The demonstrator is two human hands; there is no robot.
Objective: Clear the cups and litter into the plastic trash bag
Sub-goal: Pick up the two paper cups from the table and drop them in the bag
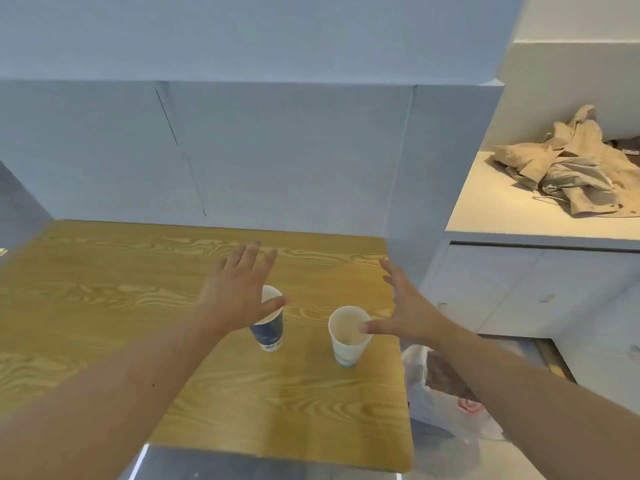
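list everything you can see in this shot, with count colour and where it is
dark blue paper cup: 1, blue with white rim, upright on the table, partly behind the left hand
white paper cup: 1, white with a blue base, upright near the table's right edge
clear plastic trash bag: 1, translucent with some pink inside, on the floor right of the table
wooden table: 1, yellow-brown grain
crumpled beige garment: 1, tan, on the cream shelf at upper right
grey-blue wall panels: several, behind the table
left hand: 1, open, over the blue cup
right hand: 1, open, beside the white cup
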